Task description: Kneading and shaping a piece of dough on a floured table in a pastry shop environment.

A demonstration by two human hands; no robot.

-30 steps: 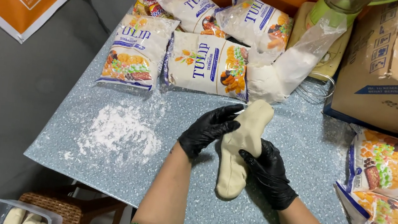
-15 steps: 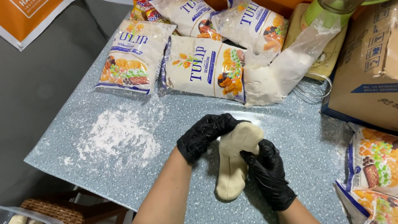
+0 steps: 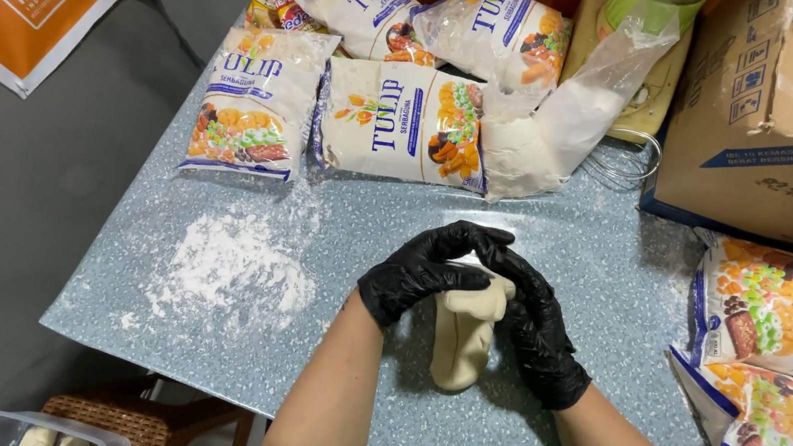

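Black-gloved left hand [image 3: 420, 274] and right hand [image 3: 536, 321] are both wrapped around a pale lump of dough [image 3: 463, 334], fingers curled over its top end with the fingertips meeting. Dough sits upright-ish on the speckled blue table [image 3: 612, 270], with a dusting of loose flour [image 3: 230, 268] off to the left and flour bags [image 3: 399, 122] lined up behind.

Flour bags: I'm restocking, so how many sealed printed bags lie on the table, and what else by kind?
Sealed printed flour bags: 6
Clear open flour bag: 1
Cardboard box: 1
Dough piece: 1
Total: 9
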